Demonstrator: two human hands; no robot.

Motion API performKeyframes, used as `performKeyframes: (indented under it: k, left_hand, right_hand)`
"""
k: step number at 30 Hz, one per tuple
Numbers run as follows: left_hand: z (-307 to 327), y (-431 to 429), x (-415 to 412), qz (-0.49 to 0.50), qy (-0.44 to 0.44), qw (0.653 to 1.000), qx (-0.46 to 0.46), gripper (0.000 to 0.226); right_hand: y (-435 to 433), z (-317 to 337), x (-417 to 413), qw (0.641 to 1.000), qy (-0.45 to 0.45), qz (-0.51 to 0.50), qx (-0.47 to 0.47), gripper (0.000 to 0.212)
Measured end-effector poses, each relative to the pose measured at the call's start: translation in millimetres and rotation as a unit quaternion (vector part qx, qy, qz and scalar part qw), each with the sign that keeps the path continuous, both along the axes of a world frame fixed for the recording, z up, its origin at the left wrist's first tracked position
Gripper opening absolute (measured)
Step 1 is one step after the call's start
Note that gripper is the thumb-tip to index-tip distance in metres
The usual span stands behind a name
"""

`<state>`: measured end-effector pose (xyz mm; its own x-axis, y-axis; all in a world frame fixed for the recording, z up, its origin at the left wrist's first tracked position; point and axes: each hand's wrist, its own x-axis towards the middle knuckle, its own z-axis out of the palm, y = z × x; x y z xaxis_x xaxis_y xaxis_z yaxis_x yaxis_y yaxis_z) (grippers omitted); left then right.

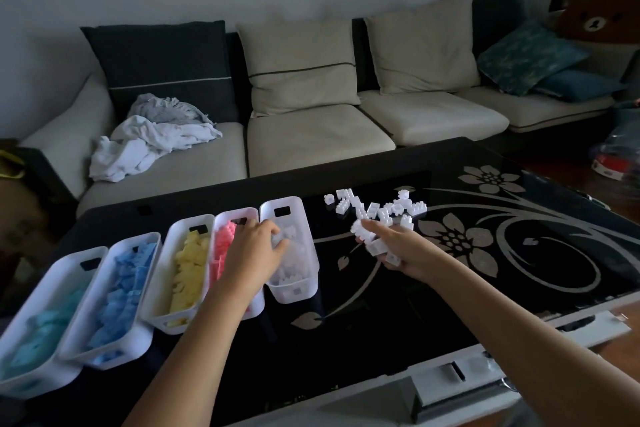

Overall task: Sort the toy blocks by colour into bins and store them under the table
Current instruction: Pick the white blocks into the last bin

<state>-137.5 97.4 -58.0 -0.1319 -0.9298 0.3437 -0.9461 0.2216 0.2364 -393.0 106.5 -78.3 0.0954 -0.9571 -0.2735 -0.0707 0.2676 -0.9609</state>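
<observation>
The right hand [405, 250] curls round a clutch of white blocks [367, 236], beside the loose pile [384, 208] toward the table's [485, 270] far edge. The left hand [254, 250] lies over the white bin [298, 291], fingers seemingly loose. Light, hard, slippery bits: best cupped from beneath, I'd say, not pinched.

no legible text, brand, number or sign in view, dark label patches [282, 211] on the far ends of the white bins [294, 291] too small and dim to read
</observation>
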Motion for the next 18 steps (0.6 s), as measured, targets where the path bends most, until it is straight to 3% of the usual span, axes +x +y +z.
performKeyframes:
  k: [6,8,14,18]
  left_hand:
    - [-0.6,16.4,10.6,-0.014,0.036,0.998,0.044,0.026]
    - [-0.6,14.3,11.9,-0.013,0.066,0.996,0.062,0.024]
    - [5.4,11.6,17.7,-0.007,0.121,0.988,0.094,0.020]
    - [9.5,8.4,8.2,-0.017,0.165,0.986,0.025,0.020]
  right_hand:
    - [-42.6,44.3,83.0,0.990,0.137,0.027,-0.022,0.060]
    - [-54.9,53.9,105.5,0.980,0.194,0.040,-0.023,0.053]
    - [-68.2,77.5,122.4,0.979,0.193,0.069,-0.019,0.046]
    - [-69.6,82.2,89.7,0.992,0.107,0.045,-0.050,0.038]
